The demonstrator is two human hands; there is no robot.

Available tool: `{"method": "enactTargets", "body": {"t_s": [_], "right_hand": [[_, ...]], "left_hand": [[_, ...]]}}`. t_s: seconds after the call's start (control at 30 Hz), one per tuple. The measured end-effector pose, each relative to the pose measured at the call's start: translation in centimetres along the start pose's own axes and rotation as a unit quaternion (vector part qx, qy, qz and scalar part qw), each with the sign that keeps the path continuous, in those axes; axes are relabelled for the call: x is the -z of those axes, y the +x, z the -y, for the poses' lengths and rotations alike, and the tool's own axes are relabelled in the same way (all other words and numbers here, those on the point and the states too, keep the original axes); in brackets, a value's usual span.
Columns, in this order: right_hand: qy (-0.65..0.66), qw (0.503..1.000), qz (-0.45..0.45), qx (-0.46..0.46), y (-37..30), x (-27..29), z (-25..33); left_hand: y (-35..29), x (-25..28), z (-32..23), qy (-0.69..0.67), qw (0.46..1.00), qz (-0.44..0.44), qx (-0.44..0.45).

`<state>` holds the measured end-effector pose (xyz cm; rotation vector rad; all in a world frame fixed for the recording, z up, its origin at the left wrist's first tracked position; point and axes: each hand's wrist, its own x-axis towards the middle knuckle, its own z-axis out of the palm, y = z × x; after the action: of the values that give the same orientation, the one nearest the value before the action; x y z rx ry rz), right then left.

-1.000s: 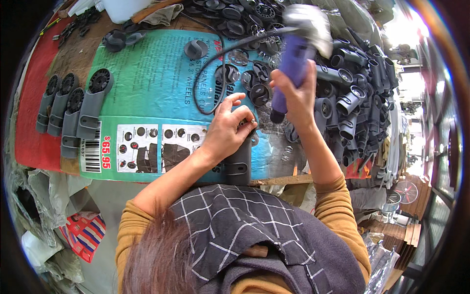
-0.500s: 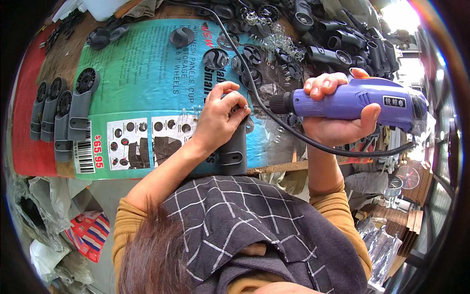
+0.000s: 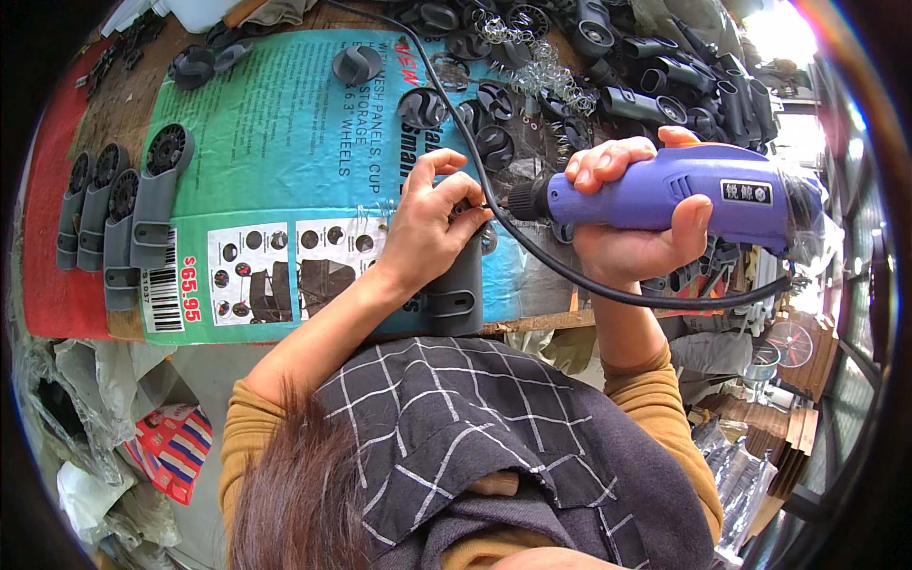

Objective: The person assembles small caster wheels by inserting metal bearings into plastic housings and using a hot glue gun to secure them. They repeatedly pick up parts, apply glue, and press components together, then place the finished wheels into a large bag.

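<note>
My right hand point(image 3: 632, 252) is wrapped round a purple electric screwdriver point(image 3: 708, 195), held sideways with its black nose point(image 3: 524, 201) toward the left. The thin bit reaches the fingertips of my left hand point(image 3: 418, 228). That hand is closed over the round upper end of a dark grey plastic bracket point(image 3: 456, 294) at the table's near edge. Thumb and forefinger come together at the bit's tip; whatever small piece sits between them is hidden. The screwdriver's black cable point(image 3: 465, 128) arches across in front of both hands.
Several finished-looking grey brackets with round ends point(image 3: 152, 204) lie at the left on a printed cardboard sheet point(image 3: 275, 123). Black round caps point(image 3: 423, 108), loose springs point(image 3: 556, 85) and a heap of black plastic tubes point(image 3: 655, 104) cover the far right. Plastic bags point(image 3: 90, 499) lie on the floor.
The screwdriver has moved left with my right hand, bringing its bit to my left fingertips. A small shiny piece seen there before is now hard to make out.
</note>
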<state>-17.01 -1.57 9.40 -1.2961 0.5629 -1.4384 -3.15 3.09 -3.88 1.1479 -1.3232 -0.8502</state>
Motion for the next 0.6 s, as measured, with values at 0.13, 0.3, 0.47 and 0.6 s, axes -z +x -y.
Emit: {"method": "enactTargets", "body": {"t_s": [0.13, 0.3, 0.47, 0.6], "right_hand": [[0.001, 0.996, 0.078, 0.038, -0.77, -0.24, -0.26], [-0.007, 0.992, 0.120, 0.033, -1.08, -0.60, -0.51], [-0.050, 0.989, 0.137, 0.039, -1.00, -0.93, -0.76], [-0.053, 0.990, 0.131, 0.017, -1.13, -0.96, -0.98]], "left_hand": [[0.01, 0.05, 0.09, 0.002, 1.000, -0.006, 0.002], [0.02, 0.17, 0.18, 0.011, 1.000, -0.011, -0.007], [0.00, 0.19, 0.22, 0.013, 1.000, -0.017, -0.011], [0.05, 0.23, 0.27, 0.017, 0.999, -0.022, -0.016]]}}
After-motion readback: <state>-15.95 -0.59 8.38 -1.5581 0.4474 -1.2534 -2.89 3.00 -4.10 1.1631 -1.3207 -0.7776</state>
